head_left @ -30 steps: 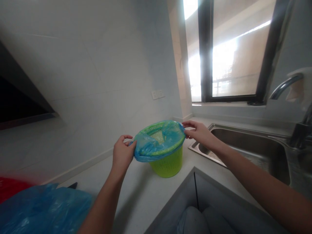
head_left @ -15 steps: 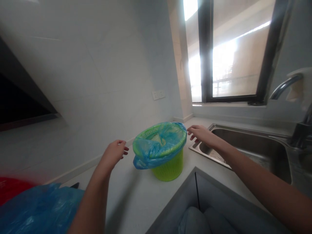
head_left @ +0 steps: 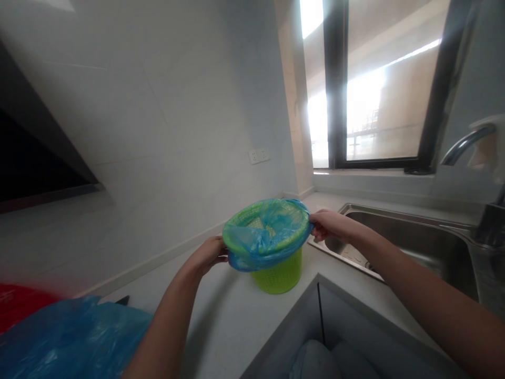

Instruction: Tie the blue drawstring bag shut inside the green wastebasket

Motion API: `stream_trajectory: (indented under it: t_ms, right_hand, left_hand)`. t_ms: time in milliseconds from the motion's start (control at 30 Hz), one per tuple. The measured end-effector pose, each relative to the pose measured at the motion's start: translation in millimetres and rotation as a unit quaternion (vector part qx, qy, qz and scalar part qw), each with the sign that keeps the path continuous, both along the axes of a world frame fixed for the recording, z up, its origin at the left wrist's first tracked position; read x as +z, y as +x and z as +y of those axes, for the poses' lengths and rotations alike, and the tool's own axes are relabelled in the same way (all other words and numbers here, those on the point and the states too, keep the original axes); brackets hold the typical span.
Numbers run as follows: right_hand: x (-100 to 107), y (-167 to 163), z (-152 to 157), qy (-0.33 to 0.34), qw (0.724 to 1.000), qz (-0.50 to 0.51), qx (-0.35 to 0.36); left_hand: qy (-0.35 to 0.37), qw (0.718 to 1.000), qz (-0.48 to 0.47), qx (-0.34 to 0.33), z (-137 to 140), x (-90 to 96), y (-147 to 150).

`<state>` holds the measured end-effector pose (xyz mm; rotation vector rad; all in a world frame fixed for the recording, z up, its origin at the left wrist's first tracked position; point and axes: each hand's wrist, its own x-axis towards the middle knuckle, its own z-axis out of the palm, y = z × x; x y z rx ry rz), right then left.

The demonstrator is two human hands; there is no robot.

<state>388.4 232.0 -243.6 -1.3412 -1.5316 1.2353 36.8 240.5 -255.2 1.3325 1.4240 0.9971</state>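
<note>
Your left hand (head_left: 209,253), apart half a second ago, now meets the blue bag (head_left: 252,262) at the green basket's (head_left: 281,276) left rim; whether it grips, I cannot tell. The basket stands mid-counter (head_left: 232,321). Your right hand (head_left: 330,224), loose before, now pinches the bag's right edge near the sink (head_left: 414,245).

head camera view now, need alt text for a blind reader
A person's left hand and right hand touch opposite edges of a blue plastic bag spread over a green basket. The basket stands on a white counter beside a steel sink; more blue plastic lies lower left.
</note>
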Motion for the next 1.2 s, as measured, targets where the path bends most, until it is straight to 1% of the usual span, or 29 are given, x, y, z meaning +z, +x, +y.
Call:
stream_trajectory:
  t_ms: [33, 100, 133, 167, 200, 233, 267, 333, 400, 533, 567, 633, 700, 767, 800, 833, 900, 933, 967, 1000, 1067, 1100, 1133, 1167, 1200]
  right_hand:
    - [1, 0, 0, 0.039, 0.997, -0.051, -0.051]
    - [5, 1, -4, 0.126, 0.972, -0.149, -0.132]
    - [7, 0, -6, 0.161, 0.962, -0.165, -0.147]
    - [10, -1, -9, 0.175, 0.962, -0.149, -0.146]
    - [12, -2, -12, 0.164, 0.973, -0.101, -0.129]
    - [14, -4, -15, 0.135, 0.985, -0.027, -0.100]
    - [16, -5, -17, 0.096, 0.992, 0.055, -0.066]
    - [19, -6, -20, 0.027, 0.982, 0.188, -0.016]
    - [22, -5, -20, -0.006, 0.968, 0.251, 0.006]
    - [20, -3, -15, -0.048, 0.948, 0.312, 0.050]
    - [18, -3, -12, -0.046, 0.946, 0.317, 0.050]
    - [12, -6, -8, -0.012, 0.947, 0.320, 0.030]
    - [6, -10, -3, 0.036, 0.943, 0.332, 0.006]
    - [0, -15, -1, 0.061, 0.932, 0.358, -0.003]
    - [-2, -17, 0, 0.067, 0.927, 0.369, -0.006]
    - [-3, -19, 1, 0.075, 0.924, 0.375, -0.014]
    - [-6, -22, 2, 0.095, 0.923, 0.371, -0.045]
    - [-7, -23, 3, 0.105, 0.924, 0.362, -0.066]
    - [-8, -23, 4, 0.112, 0.927, 0.348, -0.088]
    - [-9, -22, 5, 0.112, 0.932, 0.328, -0.107]
    - [-12, -19, 7, 0.091, 0.951, 0.268, -0.128]
    - [-13, -17, 8, 0.073, 0.964, 0.225, -0.124]
    - [-14, -15, 8, 0.055, 0.977, 0.176, -0.109]
    - [-13, -13, 7, 0.038, 0.987, 0.128, -0.084]
    - [-12, -11, 5, 0.023, 0.994, 0.088, -0.052]
  left_hand:
    - [0.019, 0.999, -0.015, 0.026, 1, 0.4, 2]
    - [0.068, 0.993, -0.042, 0.082, 1, 1.7, 8]
    - [0.089, 0.989, -0.050, 0.102, 0, 2.5, 11]
    - [0.108, 0.986, -0.049, 0.121, -1, 3.3, 14]
    - [0.125, 0.981, -0.041, 0.140, -1, 4.0, 17]
    - [0.141, 0.976, -0.030, 0.161, -2, 4.6, 19]
    - [0.158, 0.971, -0.015, 0.180, -3, 5.0, 21]
    - [0.191, 0.960, 0.027, 0.202, -5, 5.6, 22]
    - [0.217, 0.954, 0.067, 0.194, -8, 6.1, 23]
    - [0.263, 0.936, 0.156, 0.177, -20, 11.8, 28]
    - [0.272, 0.929, 0.180, 0.177, -25, 14.8, 30]
    - [0.279, 0.915, 0.230, 0.179, -36, 22.0, 32]
    - [0.273, 0.901, 0.286, 0.181, -46, 30.1, 33]
    - [0.252, 0.887, 0.339, 0.188, -55, 37.8, 31]
    - [0.236, 0.887, 0.352, 0.185, -59, 41.1, 31]
    - [0.219, 0.892, 0.352, 0.177, -63, 43.9, 30]
    - [0.202, 0.908, 0.326, 0.168, -68, 47.4, 29]
    - [0.211, 0.911, 0.308, 0.173, -68, 47.8, 29]
    - [0.233, 0.908, 0.293, 0.187, -67, 47.2, 27]
    - [0.263, 0.899, 0.282, 0.206, -63, 45.5, 25]
    - [0.319, 0.876, 0.271, 0.241, -49, 38.7, 17]
    - [0.330, 0.870, 0.265, 0.253, -39, 33.6, 12]
    - [0.323, 0.874, 0.255, 0.260, -28, 27.6, 7]
    - [0.291, 0.892, 0.235, 0.255, -17, 21.1, 2]
    - [0.236, 0.921, 0.199, 0.237, -7, 14.2, -3]
